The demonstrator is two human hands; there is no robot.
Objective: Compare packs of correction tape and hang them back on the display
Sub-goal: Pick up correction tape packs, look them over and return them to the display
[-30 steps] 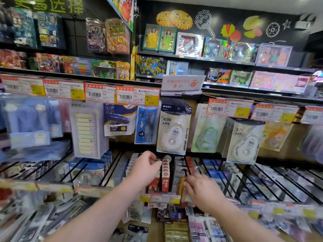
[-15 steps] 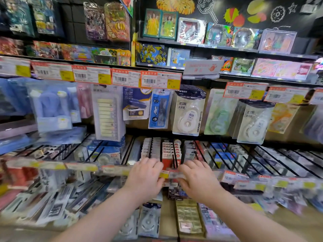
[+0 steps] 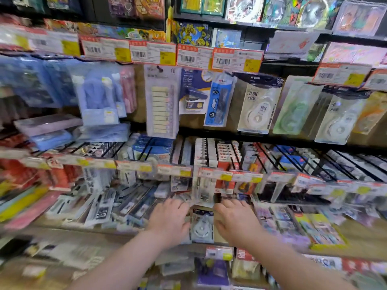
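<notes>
My left hand [image 3: 170, 219] and my right hand [image 3: 235, 220] reach side by side to the lower shelf, fingers loosely spread and nothing visibly gripped. Between them lies a pack of white correction tape [image 3: 202, 226] on the shelf. Just above their fingertips a clear pack [image 3: 204, 190] hangs from a hook in the middle row. Larger correction tape packs hang on the upper row: a white one [image 3: 259, 107], a green one [image 3: 295, 109] and another white one [image 3: 339, 120]. The view is blurred by motion.
Black wire hooks [image 3: 263, 162] stick out toward me over the middle row, tipped with price tags [image 3: 215, 174]. Flat stationery packs [image 3: 117, 208] crowd the wooden shelf [image 3: 356, 237] left and right of my hands. Toy boxes [image 3: 356, 17] fill the top shelves.
Both hands have dropped from the hook row with price tags to the shelf below it. My head has tilted down and closer, so the display has shifted upward in view.
</notes>
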